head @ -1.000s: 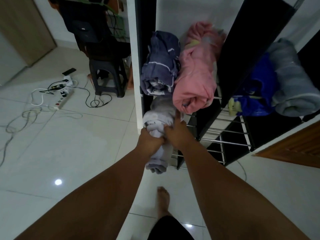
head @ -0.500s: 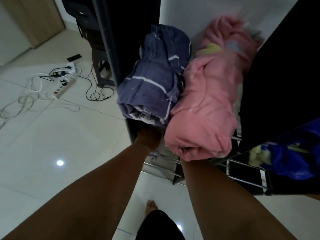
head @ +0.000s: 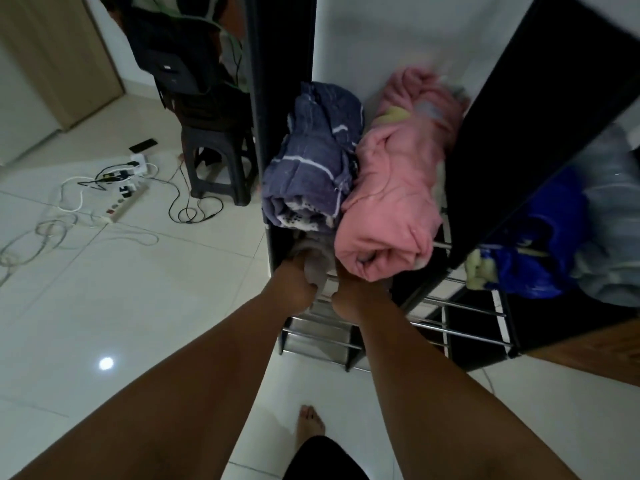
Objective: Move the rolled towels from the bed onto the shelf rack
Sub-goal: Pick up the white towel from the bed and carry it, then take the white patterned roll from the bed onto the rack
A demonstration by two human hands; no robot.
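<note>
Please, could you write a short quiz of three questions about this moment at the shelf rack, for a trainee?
1. True or false: the pale grey rolled towel lies free on the black shelf rack with metal rods, with no hand on it.
2. Which roll lies beside the blue-grey striped rolled towel on its tier? A) pink rolled towel B) green roll C) black roll
3. Fill in: the pale grey towel is at the tier ___ the striped one.
Key: 1 false, the left hand and right hand hold it; 2 A; 3 below.
</note>
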